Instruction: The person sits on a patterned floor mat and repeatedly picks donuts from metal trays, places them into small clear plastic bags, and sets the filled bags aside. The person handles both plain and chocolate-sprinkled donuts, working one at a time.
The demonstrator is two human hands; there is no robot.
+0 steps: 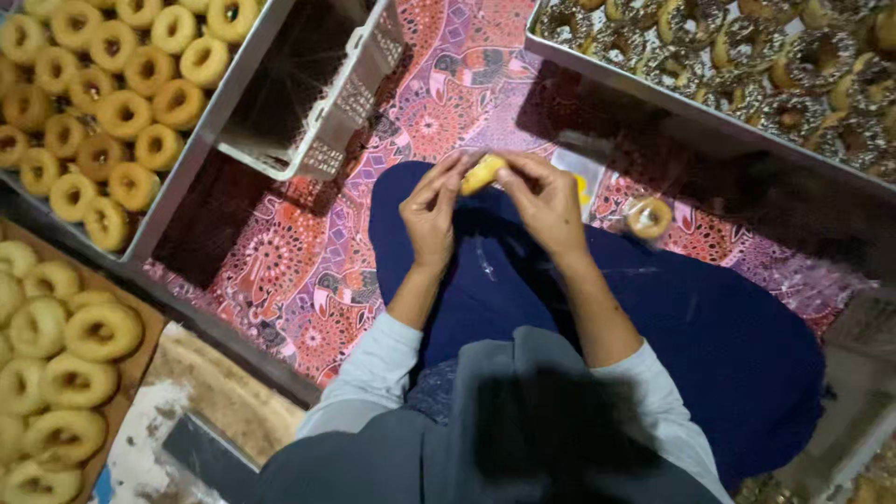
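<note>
At the far left, plain golden doughnuts (103, 112) are sitting in rows in a metal tray (201, 140), and more plain doughnuts (65, 373) are lying on a brown tray (140, 359) below it. Just right of the metal tray, a white plastic basket (327, 103) is tipping on its side over a patterned pink and purple floor cloth (299, 271).

In the middle, a person in a grey top and dark blue skirt (691, 336) is sitting on the cloth. The left hand (431, 219) is pinching one end of a small yellow doughnut (483, 174), fingers closed on it. The right hand (546, 201) is gripping the other end, its fingertips also clamped on the doughnut. The doughnut is being held between both hands just above the lap, clear of the cloth. Whether there is a wrapper around it, I cannot tell.

Just right of the right hand, a doughnut in a clear bag (648, 217) is lying on the cloth beside the skirt. At the upper right, a long metal tray (653, 93) is holding chocolate-glazed doughnuts (775, 65) with pale drizzle.
</note>
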